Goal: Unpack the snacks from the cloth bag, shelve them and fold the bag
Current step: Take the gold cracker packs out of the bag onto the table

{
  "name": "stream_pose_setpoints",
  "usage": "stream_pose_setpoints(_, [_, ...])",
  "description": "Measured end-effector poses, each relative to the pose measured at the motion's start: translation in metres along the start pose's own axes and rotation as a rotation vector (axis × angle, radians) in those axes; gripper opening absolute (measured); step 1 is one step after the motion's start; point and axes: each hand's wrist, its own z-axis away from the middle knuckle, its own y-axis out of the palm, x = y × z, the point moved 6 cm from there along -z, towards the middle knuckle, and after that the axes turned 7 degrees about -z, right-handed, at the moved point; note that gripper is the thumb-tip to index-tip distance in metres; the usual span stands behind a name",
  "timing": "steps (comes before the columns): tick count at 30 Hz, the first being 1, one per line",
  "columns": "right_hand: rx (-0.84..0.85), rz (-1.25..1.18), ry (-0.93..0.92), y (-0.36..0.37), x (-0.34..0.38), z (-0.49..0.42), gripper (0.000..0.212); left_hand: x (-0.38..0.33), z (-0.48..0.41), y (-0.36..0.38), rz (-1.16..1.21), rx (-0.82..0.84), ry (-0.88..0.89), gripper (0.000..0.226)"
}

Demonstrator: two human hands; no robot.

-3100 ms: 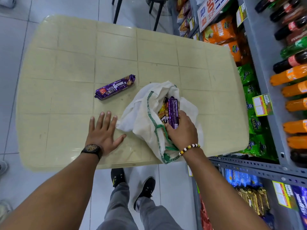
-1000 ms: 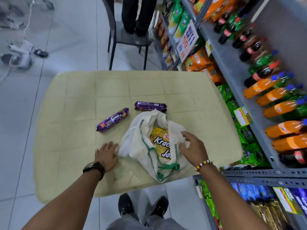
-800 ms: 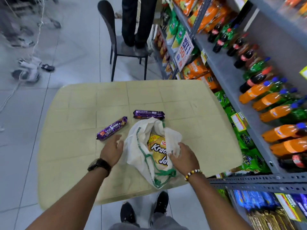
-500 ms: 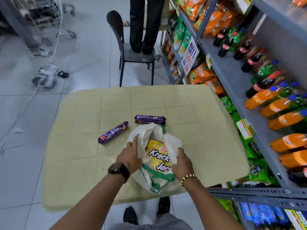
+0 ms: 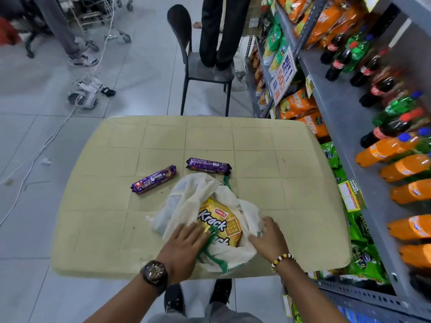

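Unpacking step: your left hand and right hand lie flat-fingered on cloth bag mouth, gripping nothing. Next: pinch yellow cracker packet and lift it clear.

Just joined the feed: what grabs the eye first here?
A white cloth bag lies open at the near edge of the beige table, a yellow Krack Jack packet showing in its mouth and the left hand and right hand resting on it. Beyond it lie a purple Hide & Seek pack to the left and a second purple pack behind the bag. Orange soda bottles line the shelf on the right.
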Motion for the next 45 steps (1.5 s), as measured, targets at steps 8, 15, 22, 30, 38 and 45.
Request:
stream_pose_setpoints(8, [0.228,0.246,-0.264,0.020,0.057,-0.057,0.061,-0.010,-0.003,0.022,-0.068,0.264,-0.010,0.067])
stream_pose_setpoints(15, [0.101,0.178,-0.321,0.005,0.060,-0.086,0.010,0.006,0.010,0.026,-0.036,0.330,-0.058,0.057])
stream_pose_setpoints(22, [0.046,0.195,-0.183,0.008,0.024,-0.086,0.007,0.024,0.045,0.042,-0.057,0.445,-0.238,0.052])
stream_pose_setpoints(30, [-0.103,0.100,-0.018,-0.001,0.014,-0.050,0.031,0.016,0.045,0.024,0.182,0.262,-0.339,0.052])
stream_pose_setpoints(38, [0.047,-0.002,0.018,0.032,0.000,-0.002,0.051,0.039,0.013,0.008,0.202,0.037,-0.472,0.061])
stream_pose_setpoints(45, [-0.048,0.071,-0.021,0.018,-0.034,0.011,0.030,0.064,-0.011,0.019,0.067,0.073,-0.422,0.057])
